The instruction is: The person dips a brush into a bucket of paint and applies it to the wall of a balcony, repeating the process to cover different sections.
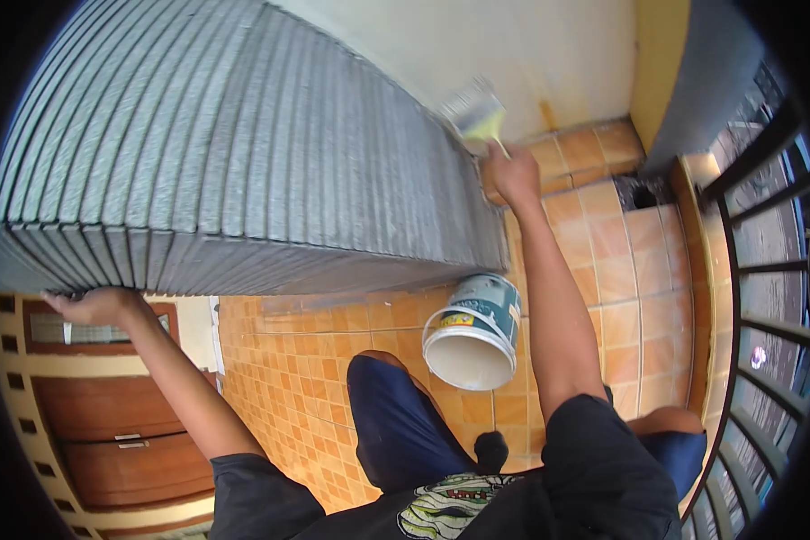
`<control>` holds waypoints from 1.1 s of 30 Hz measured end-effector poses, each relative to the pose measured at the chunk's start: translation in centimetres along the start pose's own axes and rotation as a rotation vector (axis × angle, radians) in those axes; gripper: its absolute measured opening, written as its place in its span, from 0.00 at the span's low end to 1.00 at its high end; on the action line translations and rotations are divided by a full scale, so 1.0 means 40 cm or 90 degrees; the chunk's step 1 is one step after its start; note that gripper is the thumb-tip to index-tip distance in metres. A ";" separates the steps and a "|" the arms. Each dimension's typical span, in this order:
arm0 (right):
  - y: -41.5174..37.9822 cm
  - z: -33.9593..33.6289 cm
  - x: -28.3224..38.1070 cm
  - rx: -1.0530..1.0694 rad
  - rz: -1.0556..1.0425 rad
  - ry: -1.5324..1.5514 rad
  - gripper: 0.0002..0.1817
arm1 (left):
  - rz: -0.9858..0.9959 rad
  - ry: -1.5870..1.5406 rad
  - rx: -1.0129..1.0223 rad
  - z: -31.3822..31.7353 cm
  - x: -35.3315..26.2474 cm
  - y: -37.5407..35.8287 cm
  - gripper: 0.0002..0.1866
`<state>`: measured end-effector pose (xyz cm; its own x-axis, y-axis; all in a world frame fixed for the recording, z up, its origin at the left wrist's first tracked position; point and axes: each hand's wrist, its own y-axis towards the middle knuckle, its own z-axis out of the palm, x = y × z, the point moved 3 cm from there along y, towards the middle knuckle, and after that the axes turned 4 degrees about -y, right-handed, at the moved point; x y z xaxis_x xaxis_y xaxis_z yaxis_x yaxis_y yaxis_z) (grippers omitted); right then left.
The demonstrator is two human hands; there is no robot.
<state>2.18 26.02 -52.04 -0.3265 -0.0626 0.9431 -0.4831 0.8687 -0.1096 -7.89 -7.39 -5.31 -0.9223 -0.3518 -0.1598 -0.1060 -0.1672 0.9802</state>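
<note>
My right hand (514, 175) is closed around the handle of a paintbrush (482, 119). The brush has a pale yellow-green handle, and its bristles are blurred against the lower wall beside a grey grooved pillar (333, 153). On the pillar's near edge, at the left, my left hand (99, 307) rests with its fingers stretched out along the surface; part of the fingers is hidden by the edge. Below the pillar's base a green and white paint bucket (477, 337) stands on the floor, its mouth facing me and its wire handle hanging over the front.
Orange tiles (306, 360) cover the floor, with a raised tiled ledge (594, 148) along the cream wall (549, 54). A drain hole (641, 195) opens near the corner. Black railings (774, 328) run down the right side. A brown wooden door (117, 441) is at the left.
</note>
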 end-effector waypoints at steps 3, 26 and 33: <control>0.028 0.068 -0.198 0.108 0.093 -0.100 0.28 | -0.014 -0.001 0.012 -0.011 0.018 0.012 0.36; -0.126 -0.134 0.464 -0.036 -0.218 0.064 0.24 | 0.037 0.034 0.033 -0.022 0.033 0.014 0.36; -0.101 -0.120 0.239 -0.065 -0.141 -0.178 0.22 | 0.019 0.023 0.026 -0.023 0.033 0.015 0.36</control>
<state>4.94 24.27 -41.08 -0.4394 -0.3738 0.8168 -0.4883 0.8626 0.1321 -8.85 -8.80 -5.06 -0.9112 -0.3899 -0.1332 -0.0941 -0.1180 0.9886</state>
